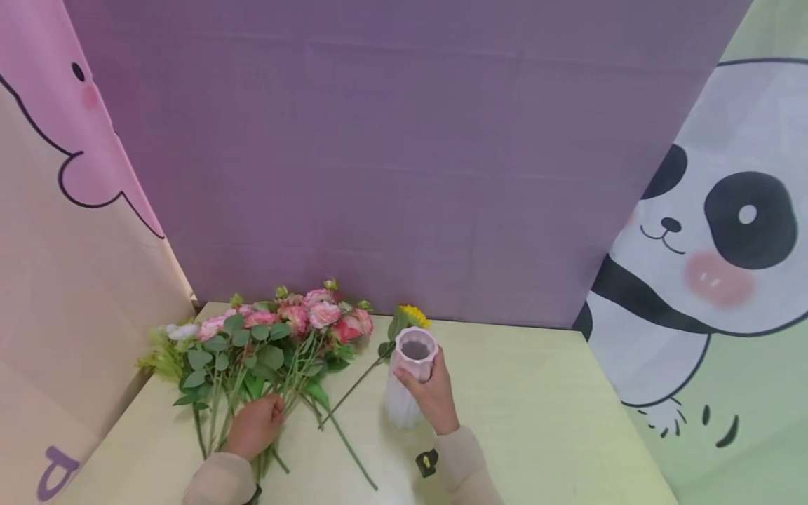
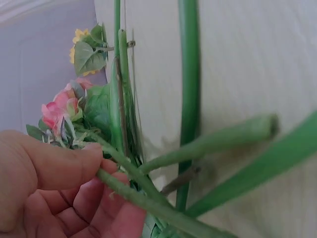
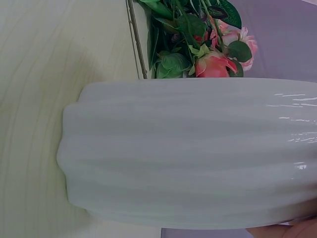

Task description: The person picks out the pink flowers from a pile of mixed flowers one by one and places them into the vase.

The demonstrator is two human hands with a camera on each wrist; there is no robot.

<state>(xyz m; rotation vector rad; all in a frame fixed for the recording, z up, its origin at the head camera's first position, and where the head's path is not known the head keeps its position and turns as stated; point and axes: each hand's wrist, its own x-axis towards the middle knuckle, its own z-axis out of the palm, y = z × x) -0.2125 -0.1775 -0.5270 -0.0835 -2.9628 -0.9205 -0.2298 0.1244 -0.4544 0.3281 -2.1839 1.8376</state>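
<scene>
Toward the left edge of the bench (image 1: 524,400), my left fingers (image 1: 268,412) pinch green stems (image 2: 143,200) near pink flowers (image 1: 323,314). Midway between the side edges, my right fingers (image 1: 419,388) hold a pale, upright vase (image 1: 402,401).

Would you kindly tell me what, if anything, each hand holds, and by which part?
The left hand pinches at least one stem, below the blooms; the right hand grips the vase near its top.

The vase (image 3: 188,153) looks glossy and ceramic, the tabletop (image 1: 536,407) smooth and wood-grained, the backdrop (image 1: 404,161) matt, creased cloth.
</scene>
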